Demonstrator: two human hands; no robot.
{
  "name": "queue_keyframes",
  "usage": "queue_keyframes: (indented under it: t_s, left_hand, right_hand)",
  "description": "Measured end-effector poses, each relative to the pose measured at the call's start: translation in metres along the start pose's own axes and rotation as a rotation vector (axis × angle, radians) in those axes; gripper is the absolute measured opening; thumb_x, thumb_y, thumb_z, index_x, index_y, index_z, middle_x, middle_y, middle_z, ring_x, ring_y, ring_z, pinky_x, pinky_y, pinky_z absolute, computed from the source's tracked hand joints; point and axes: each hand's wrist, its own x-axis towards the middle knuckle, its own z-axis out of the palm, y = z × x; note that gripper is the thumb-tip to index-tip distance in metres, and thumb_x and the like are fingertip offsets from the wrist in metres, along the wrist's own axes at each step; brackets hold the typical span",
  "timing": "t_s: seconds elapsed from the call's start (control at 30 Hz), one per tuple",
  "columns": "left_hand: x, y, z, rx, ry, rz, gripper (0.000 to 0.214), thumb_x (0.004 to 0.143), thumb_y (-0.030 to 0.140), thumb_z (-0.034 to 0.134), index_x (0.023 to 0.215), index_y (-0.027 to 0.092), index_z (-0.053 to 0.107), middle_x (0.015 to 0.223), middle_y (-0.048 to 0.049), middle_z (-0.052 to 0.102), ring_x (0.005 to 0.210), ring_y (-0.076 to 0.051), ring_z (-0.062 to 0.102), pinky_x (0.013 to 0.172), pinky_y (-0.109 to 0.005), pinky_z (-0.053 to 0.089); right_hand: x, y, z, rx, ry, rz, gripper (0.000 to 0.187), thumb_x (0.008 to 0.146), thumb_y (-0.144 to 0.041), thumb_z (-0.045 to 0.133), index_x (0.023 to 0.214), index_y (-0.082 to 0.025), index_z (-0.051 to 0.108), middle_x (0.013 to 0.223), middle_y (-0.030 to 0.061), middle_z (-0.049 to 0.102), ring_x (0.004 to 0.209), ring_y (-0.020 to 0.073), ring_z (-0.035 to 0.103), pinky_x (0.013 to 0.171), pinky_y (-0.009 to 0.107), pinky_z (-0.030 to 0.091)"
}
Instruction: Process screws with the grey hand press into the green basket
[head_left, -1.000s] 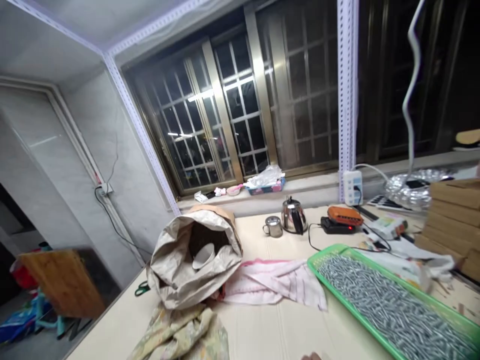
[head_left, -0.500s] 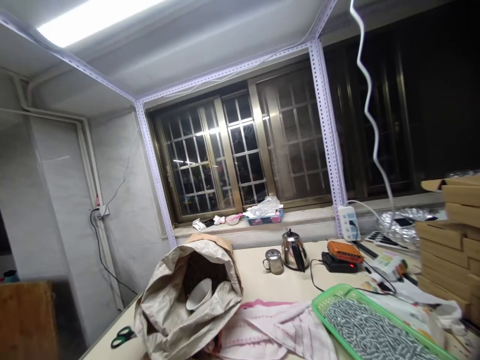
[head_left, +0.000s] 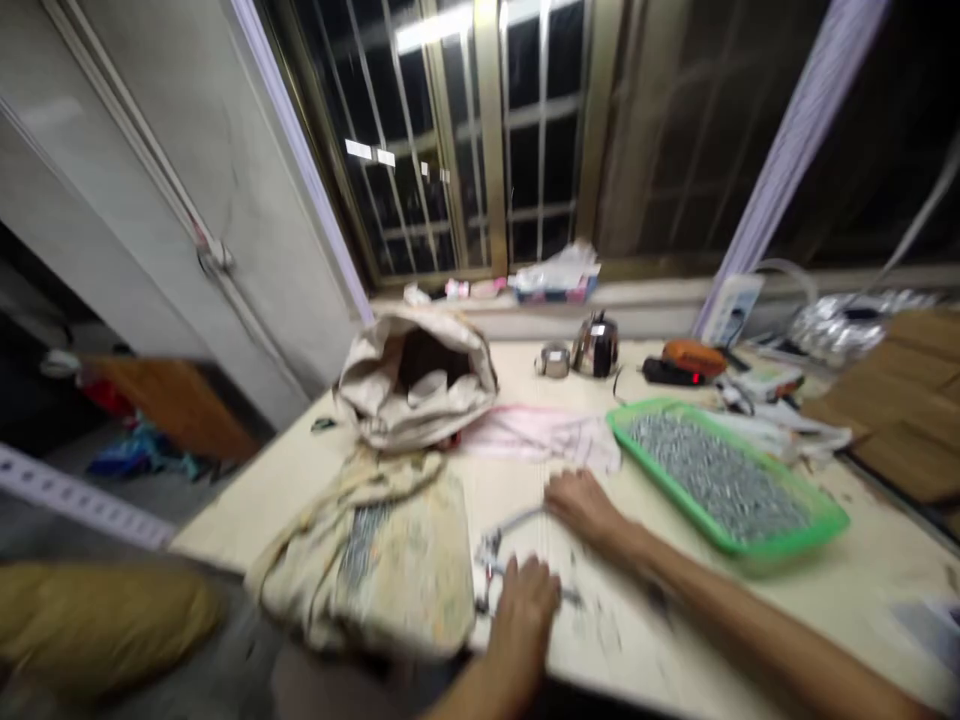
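Observation:
Both hands rest on a cream table (head_left: 847,590); the picture is smeared by motion. My left hand (head_left: 525,600) lies at the near edge over a small metal wire piece (head_left: 495,560), just right of a patterned cloth bundle (head_left: 390,550). My right hand (head_left: 585,505) lies palm down a little further in, touching the far end of the same wire piece, left of a green tray (head_left: 787,540) filled with small grey metal parts. Whether the fingers of either hand grip anything is lost in the blur.
A crumpled paper sack (head_left: 412,385) stands behind the cloth bundle, with a pink cloth (head_left: 540,435) beside it. A metal kettle (head_left: 596,345), a cup (head_left: 553,360) and an orange device (head_left: 694,357) sit near the window sill. Cardboard boxes (head_left: 907,400) stack at the right.
The view has swung down from the window and ceiling to the table. Both hands, unseen half a second ago, are now on the tabletop by the wire piece.

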Motion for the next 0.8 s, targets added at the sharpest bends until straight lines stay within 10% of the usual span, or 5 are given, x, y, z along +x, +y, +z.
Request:
queue_keyframes:
  t_s: [0.2,0.5,0.67,0.8]
  left_hand:
    - [0.001,0.002,0.001,0.024,0.124,0.108,0.037,0.097,0.023,0.049,0.131,0.011,0.054,0.135,-0.0193,0.058,0.137,-0.032,0.045,0.112,-0.058,0.037]
    - [-0.068,0.033,-0.041,-0.064,0.294,0.463,0.015,0.095,0.018,0.052,0.104,0.012,0.063,0.097,-0.0078,0.07,0.093,-0.017,0.062,0.086,-0.029,0.052]
    - [-0.085,-0.043,-0.092,0.257,0.424,-0.075,0.018,0.097,0.018,0.049,0.102,0.015,0.066,0.09,-0.0085,0.066,0.085,-0.02,0.057,0.075,-0.032,0.049]
    - [-0.083,-0.106,-0.12,0.481,0.295,-0.492,0.022,0.096,0.024,0.05,0.09,0.016,0.069,0.089,-0.0102,0.063,0.09,-0.025,0.055,0.077,-0.035,0.047]
  right_hand:
    - [0.022,-0.008,0.017,0.141,-0.172,-0.172,0.019,0.094,-0.023,0.059,0.11,-0.02,0.068,0.108,0.009,0.062,0.101,0.023,0.049,0.082,0.034,0.032]
    - [0.022,-0.077,0.037,0.098,-0.176,-0.751,0.013,0.094,-0.017,0.055,0.084,-0.018,0.064,0.094,0.0077,0.057,0.088,0.021,0.045,0.072,0.033,0.031]
    - [0.031,-0.087,0.054,0.323,-0.016,-0.758,0.015,0.096,-0.016,0.048,0.086,-0.016,0.058,0.084,0.0054,0.06,0.078,0.018,0.051,0.072,0.032,0.039]
    - [0.025,-0.065,0.005,0.604,0.371,-0.518,0.016,0.1,-0.021,0.041,0.099,-0.018,0.057,0.086,0.005,0.062,0.075,0.0154,0.057,0.066,0.029,0.044]
